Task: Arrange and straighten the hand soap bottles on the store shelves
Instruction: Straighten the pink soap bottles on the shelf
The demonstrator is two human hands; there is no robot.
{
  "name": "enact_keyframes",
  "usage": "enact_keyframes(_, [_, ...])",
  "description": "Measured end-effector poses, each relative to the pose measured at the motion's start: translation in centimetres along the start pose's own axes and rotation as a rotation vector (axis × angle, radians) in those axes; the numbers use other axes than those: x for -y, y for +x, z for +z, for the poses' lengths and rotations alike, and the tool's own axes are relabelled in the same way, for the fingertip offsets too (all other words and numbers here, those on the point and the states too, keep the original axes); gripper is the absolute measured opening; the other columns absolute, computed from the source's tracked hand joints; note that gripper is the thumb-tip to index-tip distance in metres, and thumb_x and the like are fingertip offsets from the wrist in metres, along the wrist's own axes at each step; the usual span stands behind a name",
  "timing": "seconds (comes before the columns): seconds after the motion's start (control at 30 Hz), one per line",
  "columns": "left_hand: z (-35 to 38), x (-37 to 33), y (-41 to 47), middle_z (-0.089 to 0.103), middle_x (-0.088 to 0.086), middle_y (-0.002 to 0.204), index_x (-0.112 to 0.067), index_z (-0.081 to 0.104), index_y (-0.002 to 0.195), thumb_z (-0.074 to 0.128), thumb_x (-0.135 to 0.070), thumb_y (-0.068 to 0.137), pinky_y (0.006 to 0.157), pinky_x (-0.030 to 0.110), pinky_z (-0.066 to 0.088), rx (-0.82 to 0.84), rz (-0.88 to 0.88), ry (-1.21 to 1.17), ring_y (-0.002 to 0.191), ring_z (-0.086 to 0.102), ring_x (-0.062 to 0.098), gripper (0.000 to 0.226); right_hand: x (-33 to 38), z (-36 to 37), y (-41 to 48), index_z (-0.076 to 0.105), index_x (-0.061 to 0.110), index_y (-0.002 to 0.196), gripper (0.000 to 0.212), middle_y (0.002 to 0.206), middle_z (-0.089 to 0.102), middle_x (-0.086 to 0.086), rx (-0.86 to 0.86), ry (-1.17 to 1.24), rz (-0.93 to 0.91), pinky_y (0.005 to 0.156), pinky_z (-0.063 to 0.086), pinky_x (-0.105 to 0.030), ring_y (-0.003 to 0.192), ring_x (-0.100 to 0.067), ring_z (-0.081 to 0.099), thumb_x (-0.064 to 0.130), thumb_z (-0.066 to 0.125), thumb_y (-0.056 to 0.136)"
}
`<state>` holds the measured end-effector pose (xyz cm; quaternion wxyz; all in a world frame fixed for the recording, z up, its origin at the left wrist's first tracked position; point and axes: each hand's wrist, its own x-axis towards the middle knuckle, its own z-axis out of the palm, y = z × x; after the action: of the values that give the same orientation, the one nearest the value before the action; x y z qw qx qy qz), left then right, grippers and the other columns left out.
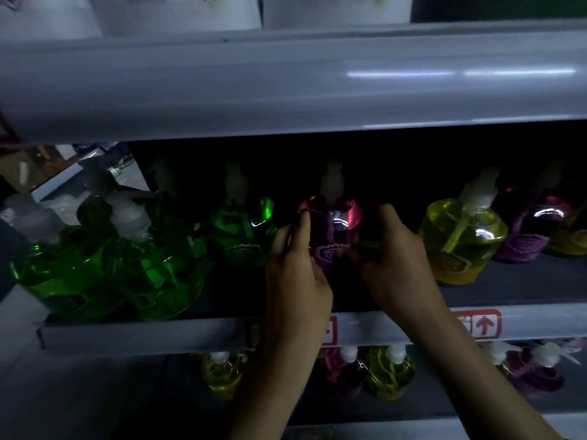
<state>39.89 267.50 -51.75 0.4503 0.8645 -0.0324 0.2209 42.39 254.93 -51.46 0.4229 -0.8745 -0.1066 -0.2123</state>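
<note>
Left hand [295, 265] and right hand [397, 258] held pink bottle [333, 223].
Fingers [305, 223] of both curled round its sides; the bottle stood upright on the middle shelf [190, 335], between a green bottle [243, 230] and a yellow bottle [460, 239].

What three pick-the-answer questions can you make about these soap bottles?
1. Where is the yellow bottle that shares a shelf with the pink bottle? A) to its left B) to its right C) on top
2. What colour are the far-left bottles? A) green B) blue C) orange
3. What are the left hand and right hand doing? A) hanging empty B) gripping the pink bottle C) pressing a pump
Answers: B, yellow stands on pink's right; A, they glow green; B, fingers curl round its sides.
</note>
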Motion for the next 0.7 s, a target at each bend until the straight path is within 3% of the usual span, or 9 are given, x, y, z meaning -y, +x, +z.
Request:
enact_keyframes(0.07, [-0.5, 0.2, 0.0, 0.032, -0.006, 0.143, -0.024, 0.027, 0.148, 0.048, 0.006, 0.089, 0.097, 0.013, 0.039, -0.012, 0.032, 0.09, 0.123, 0.046, 0.01, 0.069, 0.2, 0.7, 0.1, 0.048, 0.017, 0.124, 0.054, 0.104, 0.058, 0.012, -0.006, -0.005, -0.014, 0.072, 0.045, -0.004, 0.09, -0.001, 0.055, 0.014, 0.076, 0.078])
enact_keyframes(0.17, [-1.1, 0.8, -0.1, 0.031, -0.006, 0.14, -0.021, 0.025, 0.149, 0.049, 0.004, 0.089, 0.076, -0.005, 0.029, -0.005, 0.075, 0.2, 0.116, 0.047, 0.007, 0.069, 0.5, 1.7, 0.3, 0.049, 0.013, 0.122, 0.053, 0.111, 0.062, -0.002, -0.027, -0.014, -0.023, 0.074, 0.045, -0.015, 0.097, -0.014, 0.06, 0.016, 0.077, 0.078])
enact_keyframes(0.27, [-1.7, 1.4, 0.1, 0.031, -0.006, 0.145, -0.02, 0.026, 0.149, 0.048, 0.005, 0.09, 0.07, -0.008, 0.03, 0.003, 0.09, 0.228, 0.116, 0.048, 0.007, 0.067, 0.3, 1.9, 0.3, 0.047, 0.014, 0.125, 0.054, 0.115, 0.062, -0.002, -0.035, -0.021, -0.03, 0.073, 0.039, -0.007, 0.102, -0.014, 0.059, 0.015, 0.076, 0.079])
enact_keyframes(0.4, [-2.3, 1.3, -0.6, 0.036, -0.003, 0.145, -0.017, 0.032, 0.147, 0.048, 0.004, 0.091, 0.078, -0.012, 0.023, 0.027, 0.132, 0.237, 0.113, 0.039, -0.003, 0.062, 0.5, 1.1, -1.0, 0.044, 0.017, 0.136, 0.057, 0.114, 0.06, 0.01, 0.028, -0.047, -0.028, 0.072, 0.036, 0.006, 0.103, -0.005, 0.055, 0.011, 0.068, 0.084])
enact_keyframes(0.47, [-2.4, 0.9, -1.5, 0.044, 0.001, 0.135, -0.015, 0.043, 0.14, 0.05, 0.002, 0.09, 0.078, -0.009, 0.026, -0.015, 0.178, 0.239, 0.103, 0.038, -0.005, 0.054, 1.3, 0.4, -2.2, 0.047, 0.017, 0.136, 0.053, 0.115, 0.059, 0.014, 0.0, -0.022, -0.013, 0.078, 0.042, 0.002, 0.102, 0.0, 0.054, 0.006, 0.06, 0.087])
enact_keyframes(0.57, [-2.0, 0.5, -3.8, 0.053, 0.002, 0.106, -0.012, 0.06, 0.112, 0.048, 0.001, 0.085, 0.068, 0.012, 0.039, -0.024, 0.292, 0.189, 0.083, 0.05, 0.01, 0.032, 2.4, -0.9, -4.8, 0.064, 0.011, 0.108, 0.028, 0.103, 0.066, -0.001, -0.127, -0.065, -0.108, 0.073, 0.049, -0.021, 0.09, -0.012, 0.061, 0.004, 0.053, 0.084])
enact_keyframes(0.67, [-1.1, 1.3, -7.4, 0.047, -0.004, 0.084, -0.015, 0.057, 0.089, 0.043, -0.013, 0.078, 0.062, 0.009, 0.031, 0.173, 0.466, 0.251, 0.069, 0.043, 0.007, 0.018, 2.2, -2.1, -8.2, 0.063, 0.012, 0.082, 0.014, 0.08, 0.063, -0.002, 0.023, -0.051, -0.177, 0.064, 0.046, -0.03, 0.073, -0.015, 0.058, 0.005, 0.054, 0.075])
enact_keyframes(0.7, [-0.8, 2.2, -8.7, 0.053, -0.002, 0.084, -0.014, 0.06, 0.089, 0.045, -0.016, 0.076, 0.063, 0.012, 0.037, 0.28, 0.495, 0.317, 0.07, 0.05, 0.011, 0.02, 1.8, -2.2, -9.4, 0.062, 0.014, 0.079, 0.014, 0.077, 0.063, 0.0, 0.126, -0.07, -0.153, 0.064, 0.047, -0.03, 0.07, -0.014, 0.058, 0.007, 0.052, 0.073])
